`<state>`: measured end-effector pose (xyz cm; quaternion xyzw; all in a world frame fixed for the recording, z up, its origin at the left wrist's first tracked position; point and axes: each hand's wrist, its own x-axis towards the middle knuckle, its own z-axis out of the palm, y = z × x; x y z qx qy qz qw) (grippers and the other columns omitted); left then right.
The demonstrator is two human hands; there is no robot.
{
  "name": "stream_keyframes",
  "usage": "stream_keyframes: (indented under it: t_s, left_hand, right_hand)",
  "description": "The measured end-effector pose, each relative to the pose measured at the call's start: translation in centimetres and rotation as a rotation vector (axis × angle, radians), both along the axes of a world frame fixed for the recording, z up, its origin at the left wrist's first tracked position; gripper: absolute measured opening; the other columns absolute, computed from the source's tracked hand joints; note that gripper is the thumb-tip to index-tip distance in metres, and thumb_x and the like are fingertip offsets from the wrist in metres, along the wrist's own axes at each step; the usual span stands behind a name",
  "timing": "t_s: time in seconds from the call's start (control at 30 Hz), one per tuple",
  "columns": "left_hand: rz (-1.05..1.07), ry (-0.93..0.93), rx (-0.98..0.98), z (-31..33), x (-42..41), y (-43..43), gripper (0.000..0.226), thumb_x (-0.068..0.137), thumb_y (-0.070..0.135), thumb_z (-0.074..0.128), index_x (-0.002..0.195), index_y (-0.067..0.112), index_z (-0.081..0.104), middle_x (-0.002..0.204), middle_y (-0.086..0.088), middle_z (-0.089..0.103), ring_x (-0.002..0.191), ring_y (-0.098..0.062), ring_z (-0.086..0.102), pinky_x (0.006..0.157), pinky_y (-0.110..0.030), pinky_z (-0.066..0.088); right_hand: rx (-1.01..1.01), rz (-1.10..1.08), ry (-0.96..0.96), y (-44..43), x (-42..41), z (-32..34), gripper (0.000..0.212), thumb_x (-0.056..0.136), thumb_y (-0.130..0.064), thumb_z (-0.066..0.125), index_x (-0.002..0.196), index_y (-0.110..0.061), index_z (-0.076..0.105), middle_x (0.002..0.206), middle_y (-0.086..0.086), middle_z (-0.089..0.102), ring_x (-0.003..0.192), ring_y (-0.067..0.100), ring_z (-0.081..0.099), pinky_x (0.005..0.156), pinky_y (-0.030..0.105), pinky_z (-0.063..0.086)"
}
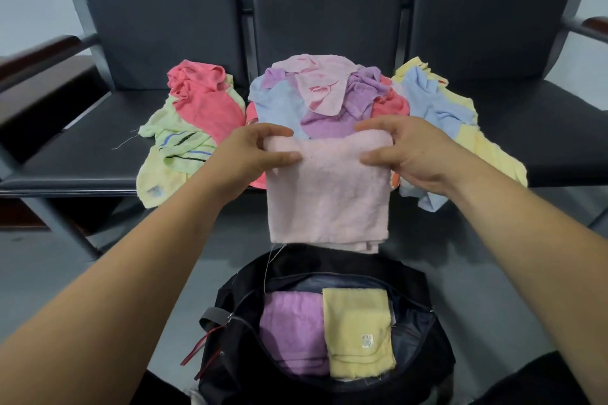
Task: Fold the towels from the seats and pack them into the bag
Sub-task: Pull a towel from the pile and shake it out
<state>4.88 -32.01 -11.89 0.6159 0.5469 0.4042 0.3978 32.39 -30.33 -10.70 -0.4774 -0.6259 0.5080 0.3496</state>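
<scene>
Seats behind; pink towel above bag, in pinch of left hand and right hand.

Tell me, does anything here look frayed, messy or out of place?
A loose thread dangles from the lower corner of the pink towel that the left hand and right hand pinch, trailing into the open bag. A pale green towel droops over the front edge of the seat.
</scene>
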Motion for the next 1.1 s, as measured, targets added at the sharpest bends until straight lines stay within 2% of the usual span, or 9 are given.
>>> stream_keyframes:
  t_s: [0.07, 0.17, 0.33, 0.4, 0.5, 0.6, 0.77, 1.0, 1.1]
  left_hand:
    - [-0.009, 0.185, 0.058, -0.2, -0.1, 0.1, 0.046, 0.070, 0.032, 0.090, 0.112, 0.027, 0.072, 0.097, 0.007, 0.070, 0.088, -0.009, 0.066, 0.083, -0.029, 0.053]
    - [0.054, 0.369, 0.174, -0.8, 0.4, 0.1, 0.033, 0.079, 0.027, 0.084, 0.109, 0.023, 0.071, 0.082, 0.020, 0.061, 0.070, 0.004, 0.055, 0.064, -0.020, 0.041]
    - [0.155, 0.378, 0.315, -1.7, 0.7, 0.6, 0.018, 0.083, 0.030, 0.080, 0.095, 0.021, 0.070, 0.084, 0.012, 0.057, 0.076, -0.006, 0.050, 0.062, -0.013, 0.034]
    - [0.144, 0.278, 0.304, -2.4, 0.3, 1.1, 0.016, 0.084, 0.035, 0.079, 0.088, 0.026, 0.066, 0.090, 0.006, 0.054, 0.079, -0.008, 0.049, 0.071, -0.016, 0.038]
    - [0.029, 0.049, 0.146, -4.5, -0.1, 0.9, 0.015, 0.085, 0.041, 0.070, 0.082, 0.030, 0.060, 0.080, 0.011, 0.056, 0.075, -0.009, 0.049, 0.068, -0.030, 0.040]
    - [0.019, 0.042, 0.008, -8.3, -0.1, -0.2, 0.021, 0.083, 0.045, 0.063, 0.084, 0.026, 0.054, 0.073, 0.010, 0.050, 0.067, -0.008, 0.045, 0.061, -0.029, 0.037]
    - [-0.078, 0.054, -0.324, -16.8, -2.2, -1.9, 0.025, 0.088, 0.040, 0.067, 0.088, 0.019, 0.053, 0.076, 0.006, 0.053, 0.069, -0.009, 0.048, 0.061, -0.027, 0.040]
    - [-0.189, 0.160, -0.689, -27.3, -3.2, -3.4, 0.017, 0.098, 0.031, 0.064, 0.089, 0.021, 0.053, 0.078, -0.002, 0.054, 0.069, -0.014, 0.054, 0.059, -0.025, 0.049]
    - [-0.240, 0.220, -0.835, -31.3, -3.4, -3.2, 0.030, 0.096, 0.035, 0.066, 0.115, 0.013, 0.058, 0.084, -0.002, 0.057, 0.071, -0.014, 0.058, 0.057, -0.024, 0.050]
  right_hand:
    - [0.184, -0.062, -0.379, 0.0, 0.0, -0.3, 0.044, 0.081, -0.015, 0.083, 0.122, -0.022, 0.069, 0.120, -0.001, 0.068, 0.107, 0.016, 0.066, 0.089, 0.033, 0.058]
    - [0.359, -0.129, -0.531, -0.2, -0.5, -0.7, 0.020, 0.089, -0.025, 0.077, 0.107, -0.020, 0.068, 0.097, -0.004, 0.066, 0.082, 0.010, 0.060, 0.065, 0.021, 0.046]
    - [0.303, -0.203, -0.206, 0.8, -0.7, -1.9, 0.008, 0.093, -0.021, 0.072, 0.099, -0.024, 0.070, 0.088, -0.010, 0.066, 0.076, 0.001, 0.059, 0.063, 0.007, 0.045]
    - [0.153, -0.213, 0.020, 1.3, -1.1, -3.3, 0.007, 0.094, -0.016, 0.071, 0.097, -0.022, 0.071, 0.089, -0.005, 0.071, 0.076, 0.006, 0.065, 0.063, 0.015, 0.051]
    - [-0.057, -0.252, 0.284, 1.8, -1.9, -6.7, 0.006, 0.091, -0.007, 0.071, 0.093, -0.012, 0.070, 0.088, 0.006, 0.074, 0.079, 0.019, 0.070, 0.070, 0.029, 0.057]
    - [-0.163, -0.239, 0.302, 1.8, -2.7, -11.2, 0.008, 0.091, -0.002, 0.069, 0.098, -0.004, 0.071, 0.095, 0.014, 0.075, 0.088, 0.028, 0.070, 0.083, 0.039, 0.056]
    - [-0.449, -0.062, 0.035, -0.5, -2.5, -19.3, 0.003, 0.091, -0.004, 0.069, 0.093, -0.006, 0.071, 0.086, 0.010, 0.073, 0.080, 0.022, 0.067, 0.068, 0.030, 0.053]
    - [-0.726, -0.012, -0.267, -1.5, -3.8, -29.8, 0.014, 0.091, -0.012, 0.074, 0.101, -0.004, 0.069, 0.110, 0.018, 0.072, 0.106, 0.032, 0.068, 0.096, 0.048, 0.055]
    - [-0.890, 0.055, -0.349, -1.7, -4.7, -33.9, 0.013, 0.091, -0.013, 0.073, 0.099, -0.005, 0.066, 0.106, 0.013, 0.071, 0.105, 0.029, 0.069, 0.095, 0.045, 0.056]
